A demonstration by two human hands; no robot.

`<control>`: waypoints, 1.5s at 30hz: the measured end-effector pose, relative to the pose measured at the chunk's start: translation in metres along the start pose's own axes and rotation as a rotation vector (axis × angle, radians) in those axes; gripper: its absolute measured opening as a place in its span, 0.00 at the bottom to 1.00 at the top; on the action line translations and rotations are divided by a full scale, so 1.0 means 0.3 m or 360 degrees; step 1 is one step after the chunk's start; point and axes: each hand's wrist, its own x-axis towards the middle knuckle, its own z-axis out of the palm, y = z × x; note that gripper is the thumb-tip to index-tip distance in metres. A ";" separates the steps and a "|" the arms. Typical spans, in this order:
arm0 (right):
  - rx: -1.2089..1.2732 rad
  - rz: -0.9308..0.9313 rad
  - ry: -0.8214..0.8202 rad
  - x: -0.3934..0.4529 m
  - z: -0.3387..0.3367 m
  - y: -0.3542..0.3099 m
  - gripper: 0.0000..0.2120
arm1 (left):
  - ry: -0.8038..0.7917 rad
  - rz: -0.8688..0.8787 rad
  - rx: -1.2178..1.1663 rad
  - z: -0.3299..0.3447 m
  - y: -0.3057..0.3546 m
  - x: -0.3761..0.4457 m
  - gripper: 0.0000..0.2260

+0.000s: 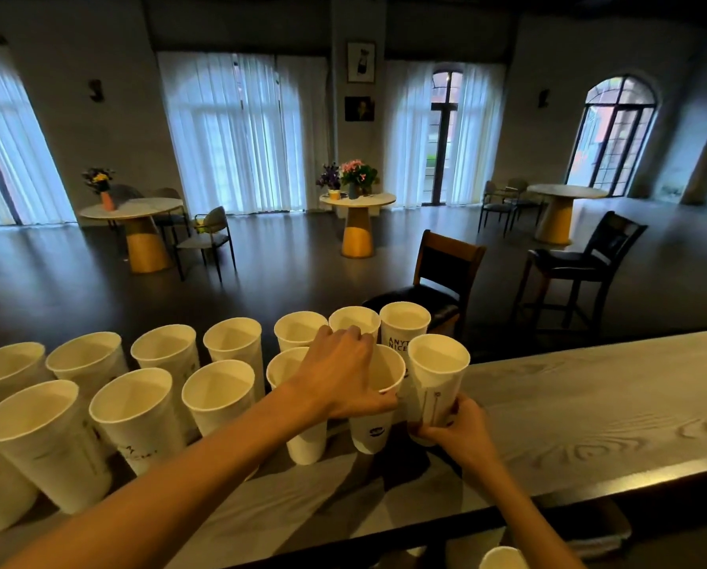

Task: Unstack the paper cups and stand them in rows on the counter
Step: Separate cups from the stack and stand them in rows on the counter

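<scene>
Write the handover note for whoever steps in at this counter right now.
Left hand: grips the rim of the near-row cup from above, setting it in line.
Right hand: holds the remaining stack low on its side, upright, just right of that cup.
Done: two rows of cups stand open-side up on the counter; the back row runs to the printed cup.
Left: release this cup, keep unstacking, extend the near row rightward. How many cups remain in the stack cannot be told.

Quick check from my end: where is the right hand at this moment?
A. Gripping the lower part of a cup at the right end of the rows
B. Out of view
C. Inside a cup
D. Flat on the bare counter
A: the right hand wraps its fingers round the base of the rightmost cup, at the end of the near row.
</scene>
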 end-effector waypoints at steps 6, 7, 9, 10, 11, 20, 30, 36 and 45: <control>-0.0002 0.0000 -0.0051 0.031 0.023 -0.001 0.34 | 0.0020 0.0014 0.0043 0.011 -0.024 0.007 0.36; -0.0017 0.0004 -0.0066 0.035 0.025 0.002 0.34 | 0.0022 0.0017 0.0048 0.013 -0.027 0.006 0.36; -0.0063 0.0005 -0.0101 0.041 0.029 0.015 0.36 | 0.0041 0.0028 0.0055 0.018 -0.031 0.005 0.35; -0.0084 0.0002 -0.0110 0.041 0.030 0.020 0.37 | 0.0051 0.0033 0.0062 0.019 -0.033 0.006 0.35; -0.0098 -0.0001 -0.0108 0.035 0.028 0.021 0.37 | 0.0058 0.0045 0.0079 0.019 -0.034 0.007 0.35; -0.0098 0.0008 -0.0152 -0.019 -0.038 -0.016 0.39 | 0.0066 0.0052 0.0170 0.007 -0.035 0.004 0.37; 0.0048 -0.0089 0.0016 -0.168 -0.249 -0.013 0.32 | 0.0388 0.0633 -0.0330 -0.047 0.200 -0.047 0.26; 0.0060 -0.0109 0.0142 -0.322 -0.373 0.020 0.23 | 0.0095 0.0914 -0.0527 0.074 0.442 -0.038 0.23; 0.0157 0.0246 0.0331 -0.587 -0.357 0.220 0.15 | -0.0689 0.0926 -0.0483 0.339 0.566 -0.179 0.41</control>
